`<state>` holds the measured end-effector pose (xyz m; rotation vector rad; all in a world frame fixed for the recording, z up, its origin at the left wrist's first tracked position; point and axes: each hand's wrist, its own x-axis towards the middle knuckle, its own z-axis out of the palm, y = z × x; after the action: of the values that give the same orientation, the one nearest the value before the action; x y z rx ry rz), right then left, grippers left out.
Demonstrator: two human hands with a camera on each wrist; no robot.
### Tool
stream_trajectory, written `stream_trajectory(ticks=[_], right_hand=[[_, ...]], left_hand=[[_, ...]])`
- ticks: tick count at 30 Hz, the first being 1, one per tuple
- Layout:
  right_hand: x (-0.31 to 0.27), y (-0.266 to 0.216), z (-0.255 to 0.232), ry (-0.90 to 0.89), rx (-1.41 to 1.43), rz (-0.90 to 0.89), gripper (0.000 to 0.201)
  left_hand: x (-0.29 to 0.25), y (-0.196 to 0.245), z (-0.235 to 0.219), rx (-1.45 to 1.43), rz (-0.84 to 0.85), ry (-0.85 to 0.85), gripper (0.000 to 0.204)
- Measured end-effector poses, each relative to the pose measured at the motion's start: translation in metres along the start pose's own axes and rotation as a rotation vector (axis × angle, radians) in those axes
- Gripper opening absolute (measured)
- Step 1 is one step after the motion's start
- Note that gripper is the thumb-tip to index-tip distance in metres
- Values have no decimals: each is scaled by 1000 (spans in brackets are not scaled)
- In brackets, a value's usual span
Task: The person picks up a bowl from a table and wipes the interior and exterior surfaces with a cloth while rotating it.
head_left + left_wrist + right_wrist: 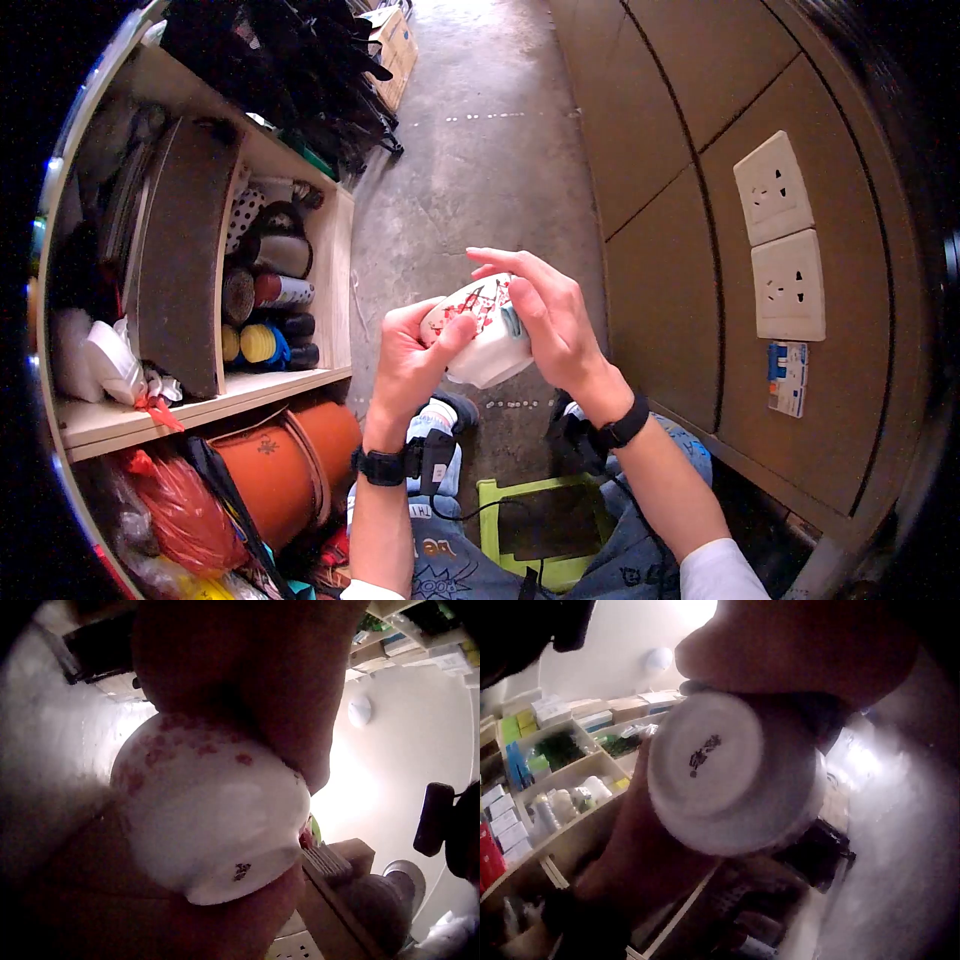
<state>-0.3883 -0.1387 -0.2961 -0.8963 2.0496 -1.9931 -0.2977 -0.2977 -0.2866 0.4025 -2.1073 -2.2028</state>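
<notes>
A white bowl (490, 340) with red floral marks is held between both hands above the floor. The left hand (408, 358) grips its left side, thumb across the near wall. On the other side the right hand (562, 322) holds it, thumb against the wall and fingers reaching over the far side. A teal patch shows by the right thumb; I cannot tell whether it belongs to the bowl. In the left wrist view the bowl (217, 802) shows its flowered wall and foot; the right wrist view shows the marked base of the bowl (705, 761).
At left stands a wooden shelf (342, 280) with shoes and rolled items, an orange container (270, 475) below it. A brown panelled wall (655, 320) with sockets (788, 285) rises at right. Beneath the hands is a green stool (490, 520); concrete floor (480, 190) stretches ahead.
</notes>
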Motion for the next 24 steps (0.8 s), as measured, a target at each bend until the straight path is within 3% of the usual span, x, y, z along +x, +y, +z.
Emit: stream_trajectory(ticks=[7,14,16,20,22,24], right_hand=[[-1,0,1,-49,-181,-111,27],[0,0,-4,-30,-122,12,28],[2,1,-8,-91,1,154,31],[1,11,-4,-56,198,281,37],[0,13,0,-36,283,316,36],[-1,6,7,266,702,634,34]], left_hand=[[1,1,-1,134,8,-82,30],[1,6,-2,193,-28,-140,34],[-2,6,-5,-3,-86,-183,42],[-4,1,-10,-72,-78,-223,49],[-5,-2,-11,-183,7,-196,52],[-5,-3,-4,-220,44,-166,53]])
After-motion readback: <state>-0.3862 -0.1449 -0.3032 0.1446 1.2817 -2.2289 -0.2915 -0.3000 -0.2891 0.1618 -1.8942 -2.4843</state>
